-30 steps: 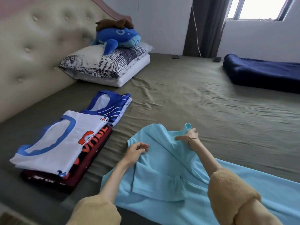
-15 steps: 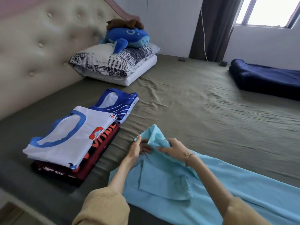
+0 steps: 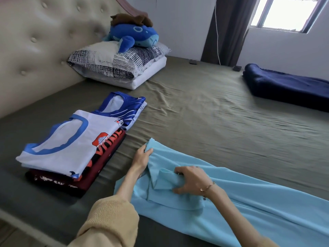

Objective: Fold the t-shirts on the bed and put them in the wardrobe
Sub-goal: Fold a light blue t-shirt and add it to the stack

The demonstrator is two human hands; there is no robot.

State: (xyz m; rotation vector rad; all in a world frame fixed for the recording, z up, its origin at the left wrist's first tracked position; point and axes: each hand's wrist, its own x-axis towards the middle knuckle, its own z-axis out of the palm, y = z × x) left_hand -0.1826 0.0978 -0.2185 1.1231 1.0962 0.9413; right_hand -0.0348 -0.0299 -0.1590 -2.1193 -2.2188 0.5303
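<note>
A light blue t-shirt lies stretched along the near side of the olive bed sheet. My left hand pinches its upper corner near the collar. My right hand grips a bunched fold of the same shirt a little lower and to the right. To the left sits a pile of folded t-shirts: a white one with blue trim on top, dark red ones beneath, and a blue one at the far end.
A padded cream headboard runs along the left. Two stacked pillows carry a blue plush toy. A folded navy blanket lies at the far right under the window. The bed's near edge is at bottom left.
My right hand has drawn back from the shirt's far shoulder toward me and now grips a fold near the middle. My left hand has taken the upper corner.
</note>
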